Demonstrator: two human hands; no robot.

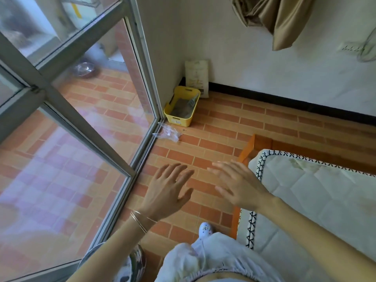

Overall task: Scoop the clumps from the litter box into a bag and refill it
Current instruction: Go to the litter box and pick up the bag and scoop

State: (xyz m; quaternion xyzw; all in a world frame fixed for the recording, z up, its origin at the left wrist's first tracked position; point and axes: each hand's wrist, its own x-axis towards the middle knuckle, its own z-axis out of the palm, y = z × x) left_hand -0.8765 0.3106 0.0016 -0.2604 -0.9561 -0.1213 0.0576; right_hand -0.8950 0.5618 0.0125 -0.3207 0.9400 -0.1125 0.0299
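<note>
A yellow plastic litter box (179, 121) stands on the brick-pattern floor in the far corner, grey litter and something pale inside it. Behind it a white litter bag (197, 78) leans upright against the wall. A crumpled clear plastic bag (168, 133) lies on the floor just in front of the box. My left hand (166, 190) and my right hand (236, 184) are stretched out side by side over the floor, fingers spread, holding nothing, well short of the box.
A glass door with a grey metal frame (140, 157) runs along the left. A white quilted mattress (317, 200) on an orange base fills the right. A tan curtain (278, 19) hangs at the top. A narrow strip of floor leads to the corner.
</note>
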